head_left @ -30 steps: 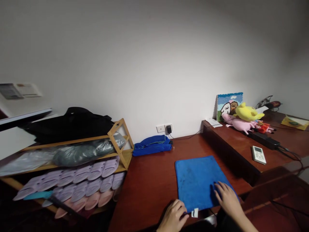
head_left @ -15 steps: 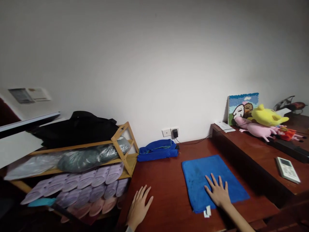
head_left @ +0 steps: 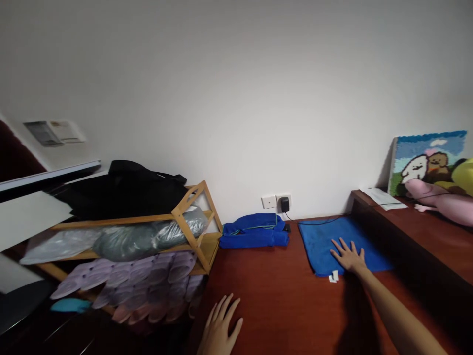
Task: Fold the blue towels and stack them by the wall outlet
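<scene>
A flat blue cloth [head_left: 318, 244] with white tags at its near edge lies on the reddish-brown desk [head_left: 269, 291], close to the wall. My right hand [head_left: 349, 256] rests on it, palm down with fingers spread, gripping nothing. Nearer to me, at the desk's left side, my left hand [head_left: 220, 325] is over the bare wood, fingers stretched out and holding nothing. A folded, darker blue cloth with green edging [head_left: 254, 230] sits against the wall, left of the flat one.
A wooden rack [head_left: 203, 241] at left bears a black bag [head_left: 125, 192], plastic-wrapped items and several lilac slippers [head_left: 125, 268]. A black plug [head_left: 284, 204] with a cable is in the wall socket. On the raised ledge at right are a dog picture [head_left: 424, 165] and plush toys [head_left: 447, 197].
My right hand has moved away from me with the flat blue cloth beneath it, bringing the cloth up near the wall. The view has shifted too. My left hand stays about where it was.
</scene>
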Motion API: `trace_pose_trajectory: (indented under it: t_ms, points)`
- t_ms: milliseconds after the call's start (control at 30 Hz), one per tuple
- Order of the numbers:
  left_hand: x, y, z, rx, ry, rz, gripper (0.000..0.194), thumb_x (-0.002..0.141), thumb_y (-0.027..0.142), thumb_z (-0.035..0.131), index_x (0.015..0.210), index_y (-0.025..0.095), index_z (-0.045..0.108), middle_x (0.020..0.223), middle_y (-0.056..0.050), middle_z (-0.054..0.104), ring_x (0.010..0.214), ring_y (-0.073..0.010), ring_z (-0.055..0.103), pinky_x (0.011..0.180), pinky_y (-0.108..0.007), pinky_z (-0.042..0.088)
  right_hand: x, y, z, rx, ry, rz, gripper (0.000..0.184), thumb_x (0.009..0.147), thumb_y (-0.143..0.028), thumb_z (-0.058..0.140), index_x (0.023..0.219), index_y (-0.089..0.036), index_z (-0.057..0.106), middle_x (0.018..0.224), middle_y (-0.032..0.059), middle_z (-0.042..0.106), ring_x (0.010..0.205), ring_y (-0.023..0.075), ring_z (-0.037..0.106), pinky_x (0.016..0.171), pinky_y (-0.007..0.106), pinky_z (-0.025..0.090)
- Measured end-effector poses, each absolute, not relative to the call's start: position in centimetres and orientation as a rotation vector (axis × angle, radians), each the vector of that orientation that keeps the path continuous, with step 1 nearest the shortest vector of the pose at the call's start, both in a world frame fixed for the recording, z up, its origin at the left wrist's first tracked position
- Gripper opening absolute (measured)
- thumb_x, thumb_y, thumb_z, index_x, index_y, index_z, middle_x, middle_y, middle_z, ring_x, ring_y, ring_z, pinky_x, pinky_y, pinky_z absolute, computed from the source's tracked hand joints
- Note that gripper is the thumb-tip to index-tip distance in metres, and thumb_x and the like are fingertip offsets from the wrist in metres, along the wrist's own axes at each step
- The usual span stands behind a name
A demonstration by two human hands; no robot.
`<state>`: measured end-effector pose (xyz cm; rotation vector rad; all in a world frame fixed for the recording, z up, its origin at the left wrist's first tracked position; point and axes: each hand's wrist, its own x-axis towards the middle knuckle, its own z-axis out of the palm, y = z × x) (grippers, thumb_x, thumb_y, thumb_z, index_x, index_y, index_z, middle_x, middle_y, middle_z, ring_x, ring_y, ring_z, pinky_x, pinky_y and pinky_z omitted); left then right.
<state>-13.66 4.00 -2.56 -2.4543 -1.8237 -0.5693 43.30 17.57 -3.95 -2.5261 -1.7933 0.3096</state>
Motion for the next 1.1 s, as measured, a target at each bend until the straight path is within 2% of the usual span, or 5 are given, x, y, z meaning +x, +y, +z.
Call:
trace_pose_trajectory:
  t_ms: [200, 367, 567, 867, 1100]
  points:
    - [-13.6, 3.6, -2.2, -2.435, -1.826, -0.557, 0.051, 0.097, 0.042, 0.054, 0.147, 0.042, 0.05, 0.155, 0.003, 0.054, 0.143, -0.0263, 0.049, 0.117, -0.052, 0.045, 44.8, 20.2, -2.2, -2.547, -1.838, 0.376, 0.069, 0.094, -0.07, 0.028, 0.159, -0.049, 0.022, 0.173, -0.004, 0.016, 0.155, 0.0427, 0.016, 0.116, 0.071, 0.017]
    - [-13.2, 3.3, -1.9, -2.446, -1.846, -0.553, 0.051, 0.097, 0.04, 0.054, 0.148, 0.041, 0.049, 0.155, 0.001, 0.053, 0.144, -0.0272, 0.047, 0.119, -0.053, 0.042, 39.2, 20.3, 2.5, -2.342, -2.034, 0.037, 0.049, 0.095, -0.04, 0.043, 0.134, -0.02, 0.066, 0.141, 0.0213, 0.058, 0.129, 0.0448, 0.051, 0.102, 0.063, 0.037]
    - [-13.0, 2.7, -1.5, -2.46, -1.875, -0.58, 0.051, 0.097, 0.04, 0.055, 0.148, 0.04, 0.05, 0.156, 0.001, 0.052, 0.145, -0.0277, 0.045, 0.121, -0.053, 0.039, 21.7, 22.9, 4.2, -1.73, -2.389, -0.034, 0.044, 0.102, -0.037, 0.041, 0.141, -0.026, 0.057, 0.137, 0.011, 0.06, 0.121, 0.0237, 0.054, 0.102, 0.033, 0.038]
    - [-13.1, 2.2, -1.5, -2.489, -1.895, -0.603, 0.054, 0.096, 0.044, 0.057, 0.149, 0.04, 0.049, 0.158, 0.0, 0.049, 0.147, -0.0295, 0.042, 0.122, -0.055, 0.037, 10.1, 23.3, 3.7, -1.702, -2.394, -0.032, 0.038, 0.098, -0.011, 0.04, 0.125, -0.018, 0.065, 0.127, 0.0158, 0.065, 0.114, 0.027, 0.055, 0.093, 0.038, 0.039]
    - [-13.0, 2.3, -1.7, -2.481, -1.876, -0.627, 0.052, 0.095, 0.044, 0.058, 0.146, 0.038, 0.052, 0.157, -0.001, 0.051, 0.145, -0.0289, 0.043, 0.122, -0.055, 0.035, 8.5, 12.6, 2.2, -1.679, -2.381, -0.029, 0.038, 0.094, -0.013, 0.05, 0.129, -0.022, 0.062, 0.121, 0.0123, 0.068, 0.114, 0.0287, 0.058, 0.097, 0.041, 0.043]
